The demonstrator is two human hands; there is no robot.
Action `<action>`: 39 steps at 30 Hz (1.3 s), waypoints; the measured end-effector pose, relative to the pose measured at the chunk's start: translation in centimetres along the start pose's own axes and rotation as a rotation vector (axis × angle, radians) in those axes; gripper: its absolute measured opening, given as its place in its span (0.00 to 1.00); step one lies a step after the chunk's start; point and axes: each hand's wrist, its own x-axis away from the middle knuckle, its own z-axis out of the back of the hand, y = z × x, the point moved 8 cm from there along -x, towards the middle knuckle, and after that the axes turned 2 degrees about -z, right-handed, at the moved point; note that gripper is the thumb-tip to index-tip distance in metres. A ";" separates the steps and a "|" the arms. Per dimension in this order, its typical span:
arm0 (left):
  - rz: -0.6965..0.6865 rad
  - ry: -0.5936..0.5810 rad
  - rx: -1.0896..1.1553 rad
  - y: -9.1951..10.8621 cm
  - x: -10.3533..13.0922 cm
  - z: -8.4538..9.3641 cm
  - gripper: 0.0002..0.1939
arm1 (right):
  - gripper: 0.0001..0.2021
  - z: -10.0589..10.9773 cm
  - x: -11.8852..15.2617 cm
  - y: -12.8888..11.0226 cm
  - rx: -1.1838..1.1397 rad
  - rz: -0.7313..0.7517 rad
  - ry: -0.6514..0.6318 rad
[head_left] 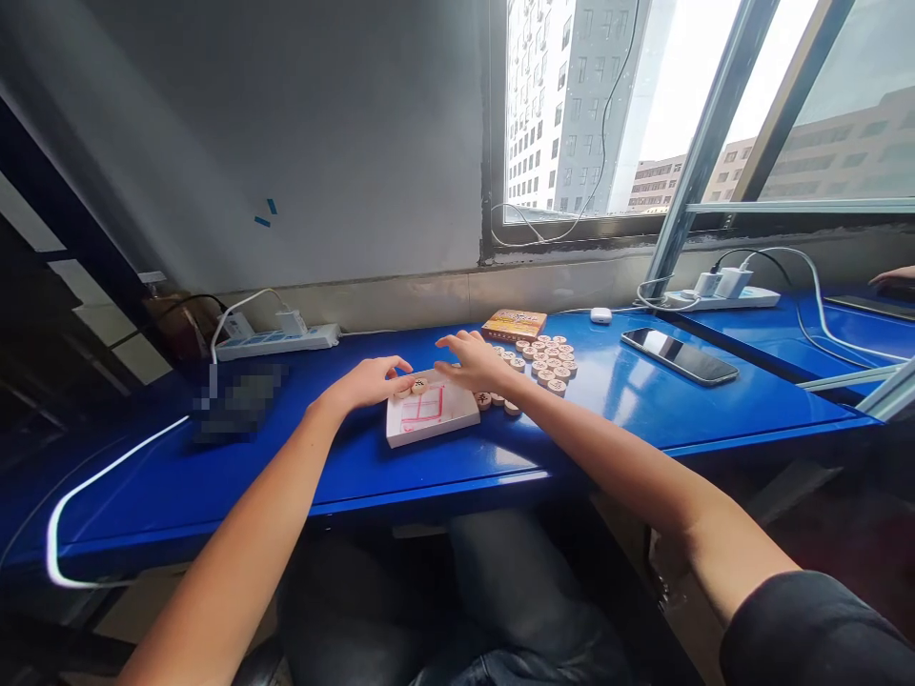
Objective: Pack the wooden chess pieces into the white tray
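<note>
A shallow white box tray with red line markings inside stands near the table's front edge. My left hand is at its far left corner, thumb and forefinger apart, the thumb touching a round wooden Chinese chess piece. Another such piece lies beside it inside the tray. Over the tray's far right side hovers my right hand, its fingers spread and nothing visible in them. Several more Chinese chess pieces lie grouped on the table to the right, some partly behind my right hand and wrist.
Behind the pieces sits an orange printed box. A phone and a small white case lie farther right. Power strips with cables stand along the wall. A metal frame post rises at the right; another person's hand shows beyond.
</note>
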 end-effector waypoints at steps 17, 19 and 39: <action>0.003 -0.033 0.035 0.5 0.5 0.1 0.26 | 0.18 2.2 -0.8 8.5 0.041 -0.206 0.047; 0.002 -0.037 0.050 0.5 0.6 0.1 0.24 | 0.17 2.4 -0.5 9.4 0.038 -0.224 0.050; -0.024 -0.033 0.028 0.7 0.5 0.1 0.20 | 0.18 0.4 -0.6 6.5 0.101 -0.133 -0.015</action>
